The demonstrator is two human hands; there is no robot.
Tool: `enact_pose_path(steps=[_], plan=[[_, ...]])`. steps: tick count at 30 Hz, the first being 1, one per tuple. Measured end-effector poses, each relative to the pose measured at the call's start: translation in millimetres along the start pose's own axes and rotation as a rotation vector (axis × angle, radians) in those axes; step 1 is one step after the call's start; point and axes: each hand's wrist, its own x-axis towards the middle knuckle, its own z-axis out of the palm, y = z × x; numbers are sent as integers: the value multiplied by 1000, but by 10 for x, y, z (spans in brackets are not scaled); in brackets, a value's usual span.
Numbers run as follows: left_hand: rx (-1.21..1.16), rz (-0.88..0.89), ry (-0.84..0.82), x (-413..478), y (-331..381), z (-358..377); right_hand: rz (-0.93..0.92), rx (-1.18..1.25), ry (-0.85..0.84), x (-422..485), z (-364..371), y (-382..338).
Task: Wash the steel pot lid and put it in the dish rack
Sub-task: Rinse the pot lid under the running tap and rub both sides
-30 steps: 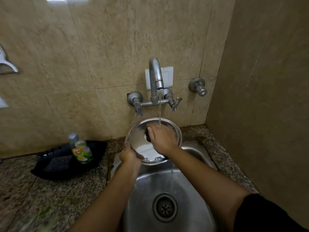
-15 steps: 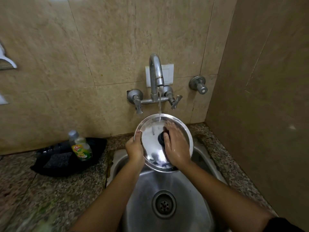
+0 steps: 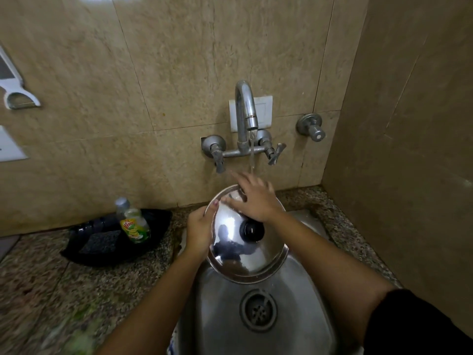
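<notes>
A round steel pot lid [image 3: 238, 252] with a black knob [image 3: 252, 229] is held over the steel sink [image 3: 302, 316], its top side facing me. My left hand [image 3: 198, 233] grips the lid's left rim. Flat on the far part of the lid lies my right hand [image 3: 253, 198], fingers spread, right under the running water. The stream falls from the wall tap [image 3: 245, 116] onto that hand. No dish rack is in view.
A black tray [image 3: 87, 249] on the granite counter left of the sink holds a dish soap bottle [image 3: 133, 224] and a dark scrub pad [image 3: 99, 242]. A side wall stands close on the right. The sink drain [image 3: 258, 310] lies below the lid.
The lid has tilted toward me and dropped lower over the sink. My right hand slid from beside the knob up to the lid's far edge under the stream.
</notes>
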Motion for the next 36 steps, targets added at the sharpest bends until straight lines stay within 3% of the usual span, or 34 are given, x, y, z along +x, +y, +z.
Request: enact_pose_path(steps=[3,8,10,12,15,18,21,26,29,33,36], plan=[[-53,-30,73,-22,-85,-87,195,264,88,-58,-80,171],[-371,-193,344,-14,-226,-159,436,909,228,-338,39,447],[-449,-223,305,-11,-251,-107,515,1138,296,-432,126,457],[-428,-227,142,-15,-234,-48,572,1256,384,-464,113,458],[-294,-232,-37,75,-142,-20,430,1141,394,-418,-49,548],[-16,-173,-167,213,4,63,185,853,173,-330,-218,526],[212,-84,-222,282,67,212,156,647,34,-221,-237,416],[-18,-196,89,288,-163,124,342,783,237,-315,-160,583],[-230,-396,208,263,-337,-34,364,746,202,-611,-71,728],[-356,-544,256,189,-522,-132,289,607,178,-856,29,772],[-418,-597,149,129,-531,-93,76,333,132,-883,16,691]])
